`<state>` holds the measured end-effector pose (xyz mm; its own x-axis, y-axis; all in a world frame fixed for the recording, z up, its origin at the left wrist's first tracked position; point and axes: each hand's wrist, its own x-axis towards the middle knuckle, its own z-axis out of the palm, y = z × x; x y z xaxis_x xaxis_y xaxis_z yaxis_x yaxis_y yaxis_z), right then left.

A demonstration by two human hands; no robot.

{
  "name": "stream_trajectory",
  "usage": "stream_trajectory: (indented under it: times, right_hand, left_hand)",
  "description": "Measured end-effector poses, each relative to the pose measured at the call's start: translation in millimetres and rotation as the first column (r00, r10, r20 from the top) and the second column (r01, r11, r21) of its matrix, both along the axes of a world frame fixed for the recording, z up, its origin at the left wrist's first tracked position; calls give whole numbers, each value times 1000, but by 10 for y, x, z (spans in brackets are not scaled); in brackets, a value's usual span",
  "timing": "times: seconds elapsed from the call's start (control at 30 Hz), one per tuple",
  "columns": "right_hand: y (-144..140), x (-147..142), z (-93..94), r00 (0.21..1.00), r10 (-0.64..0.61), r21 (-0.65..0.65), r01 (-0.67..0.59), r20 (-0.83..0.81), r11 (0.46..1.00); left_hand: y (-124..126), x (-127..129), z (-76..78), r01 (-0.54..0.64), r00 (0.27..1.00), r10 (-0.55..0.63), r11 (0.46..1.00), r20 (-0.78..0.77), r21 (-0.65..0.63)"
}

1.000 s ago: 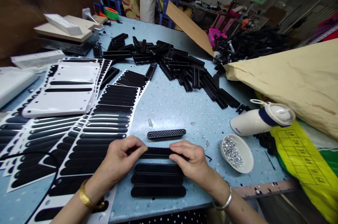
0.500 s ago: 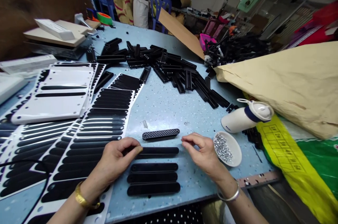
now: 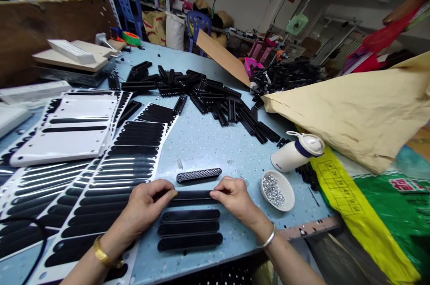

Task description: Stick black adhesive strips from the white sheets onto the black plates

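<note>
A black strip with rounded ends (image 3: 194,195) lies level across the space between my two hands. My left hand (image 3: 149,200) pinches its left end between thumb and forefinger. At its right end the thumb and fingertips of my right hand (image 3: 237,198) are closed. Just beyond the strip rests a black bar with a lattice-patterned top (image 3: 199,175). On the near side, three smooth black bars (image 3: 190,228) sit in parallel on the blue speckled table (image 3: 201,139). Whether the strip touches something beneath it, I cannot tell.
Sheets of black strips (image 3: 132,155) overlap on the left. A white bowl (image 3: 289,193) of small silvery metal pieces (image 3: 273,189) stands right, beside a white bottle (image 3: 287,157). Many black bars (image 3: 215,97) are heaped at the back. Brown paper (image 3: 339,110) covers the far right.
My right hand has moved left and closed at the strip's right end; before, it was apart from it. My left hand keeps its pinch. The view has shifted slightly.
</note>
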<state>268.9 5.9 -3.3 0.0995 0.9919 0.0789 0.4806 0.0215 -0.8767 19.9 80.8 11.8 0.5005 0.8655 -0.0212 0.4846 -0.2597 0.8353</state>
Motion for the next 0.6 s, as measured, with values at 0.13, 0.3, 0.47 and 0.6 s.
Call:
stream_trajectory:
  times: [0.13, 0.3, 0.47, 0.6]
  right_hand:
    - [32, -5, 6, 1000, -13, -34, 13, -21, 999]
    - [48, 15, -5, 994, -40, -153, 24, -105, 988]
    - [14, 80, 38, 983, -44, -213, 5, -181, 977]
    - [-30, 33, -11, 987, -32, -197, 1, -157, 980]
  left_hand:
    - [-1, 0, -10, -5, 1000, 5, 1000, 0, 4]
    - [11, -17, -25, 13, 1000, -13, 1000, -20, 28]
    - [2, -15, 28, 5, 1000, -5, 999, -13, 34]
    - [-3, -7, 33, -7, 1000, 8, 999, -16, 32]
